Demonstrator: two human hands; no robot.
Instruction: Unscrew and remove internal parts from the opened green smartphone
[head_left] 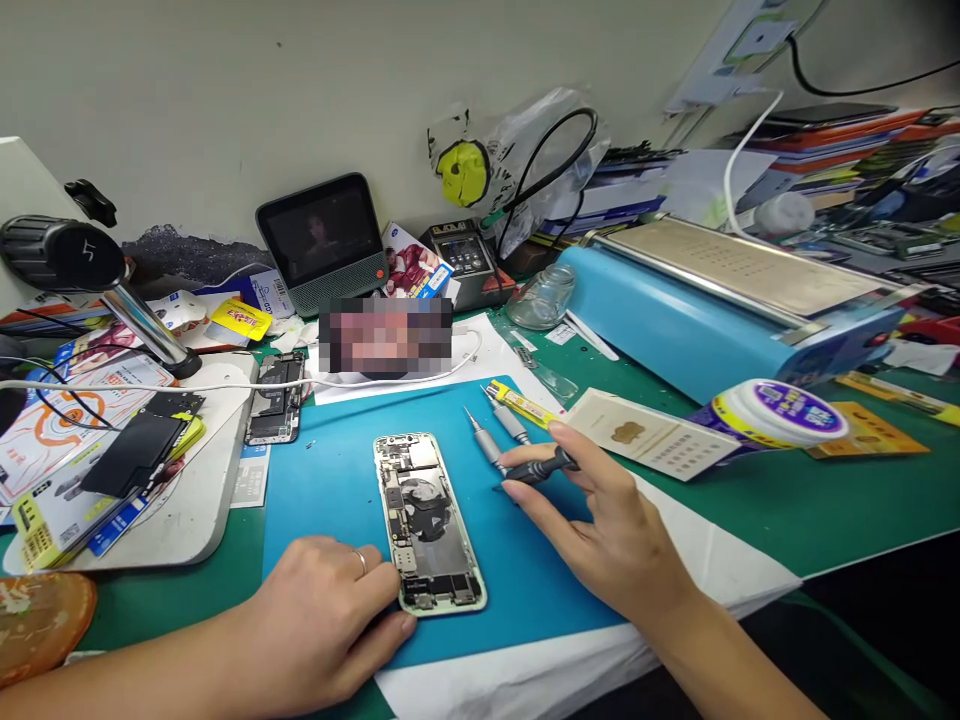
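An opened phone (431, 520) with a pale green frame lies on the blue mat (322, 470), its battery bay and boards exposed. My left hand (337, 610), with a ring on one finger, is curled closed against the phone's lower left edge. To the right of the phone, my right hand (600, 500) pinches a dark grey screwdriver (541, 467) between thumb and fingers, a little above the mat. Two silver-grey screwdrivers (486, 440) lie just beyond it, beside a yellow tool (521, 403).
Another opened phone (276, 400) lies behind on the left, near a white stand base (214, 500) piled with parts. A white cable (225, 386) crosses the back. At right are a card (649, 435), a tipped white-and-purple tub (780, 412) and a blue machine (675, 310).
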